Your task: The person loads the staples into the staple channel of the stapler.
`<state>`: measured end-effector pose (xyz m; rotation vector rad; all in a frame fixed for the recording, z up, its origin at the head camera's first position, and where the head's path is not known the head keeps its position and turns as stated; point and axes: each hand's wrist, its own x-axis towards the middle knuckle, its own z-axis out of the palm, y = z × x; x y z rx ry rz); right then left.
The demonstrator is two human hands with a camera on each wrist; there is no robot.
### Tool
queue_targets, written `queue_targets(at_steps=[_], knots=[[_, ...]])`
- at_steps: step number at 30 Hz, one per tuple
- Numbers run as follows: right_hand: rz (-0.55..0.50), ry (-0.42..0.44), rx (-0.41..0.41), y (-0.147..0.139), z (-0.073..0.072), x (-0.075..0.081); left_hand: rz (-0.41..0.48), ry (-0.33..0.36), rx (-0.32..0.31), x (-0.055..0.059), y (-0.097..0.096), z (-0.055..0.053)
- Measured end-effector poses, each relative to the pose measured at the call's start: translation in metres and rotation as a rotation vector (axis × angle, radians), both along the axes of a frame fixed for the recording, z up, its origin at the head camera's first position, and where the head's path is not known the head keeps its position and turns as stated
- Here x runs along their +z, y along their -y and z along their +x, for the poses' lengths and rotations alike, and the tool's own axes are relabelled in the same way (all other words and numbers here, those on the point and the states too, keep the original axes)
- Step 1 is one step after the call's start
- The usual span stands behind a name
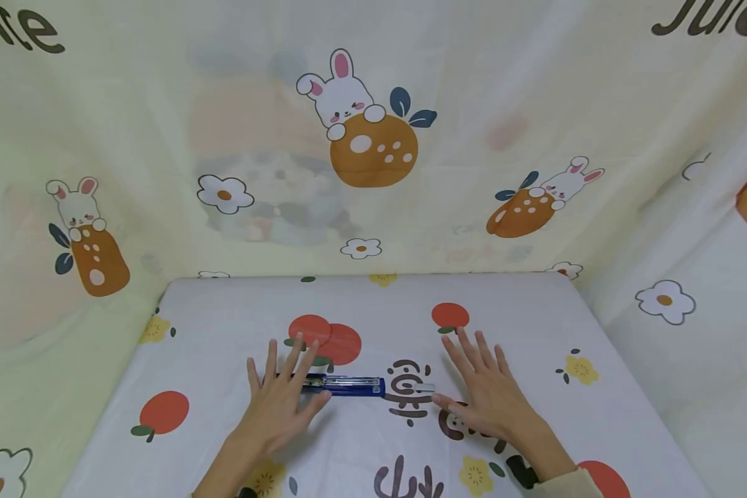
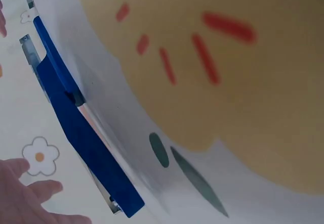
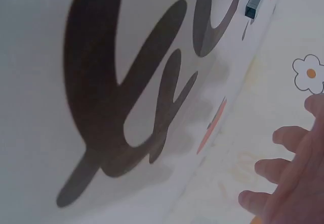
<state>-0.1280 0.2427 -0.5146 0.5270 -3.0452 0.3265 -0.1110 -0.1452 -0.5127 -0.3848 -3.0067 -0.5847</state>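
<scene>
White fruit-print tbl (image 1: 510, 297) w/ blue stapler (image 1: 351, 386), sm. staple strip (image 1: 424, 389) nearby.

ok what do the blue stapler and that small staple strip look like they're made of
Blue stapler: body probably plastic, smooth and evenly coloured; its rail looks like shiny metal, going by the silvery glints.

Staple strip: likely metal, grey with a soft sheen and a squared channel shape.

The head view is bright and evenly lit, with a faint shadow by the left hand (image 1: 280, 411) and a glint along the stapler (image 1: 355, 390). Both wrist views are dimmer and greyer; in the left one the yellow flower (image 2: 258, 113) blurs up close, in the right soft shadows smudge the table (image 3: 30, 107)
</scene>
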Motion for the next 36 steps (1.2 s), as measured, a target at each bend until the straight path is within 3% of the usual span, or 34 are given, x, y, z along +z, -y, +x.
queue_targets(at_steps=[8,16,21,25,31,36], knots=[[-0.025,-0.040,0.055,0.004,-0.001,-0.002,0.060,0.004,-0.025,0.000,0.000,0.001],[-0.090,-0.031,0.085,0.001,0.000,-0.006,0.043,-0.004,-0.037,0.000,-0.002,0.001],[-0.104,-0.038,0.045,-0.001,-0.001,-0.004,0.053,0.009,-0.047,0.000,-0.004,-0.002],[-0.117,-0.001,-0.001,-0.001,-0.001,-0.001,0.065,0.057,-0.067,0.001,-0.006,-0.004],[-0.303,0.133,0.010,0.000,-0.003,0.001,0.120,0.070,-0.086,0.000,-0.006,-0.008],[-0.389,0.161,0.031,0.001,-0.004,0.000,0.209,0.061,-0.112,0.001,-0.005,-0.014]])
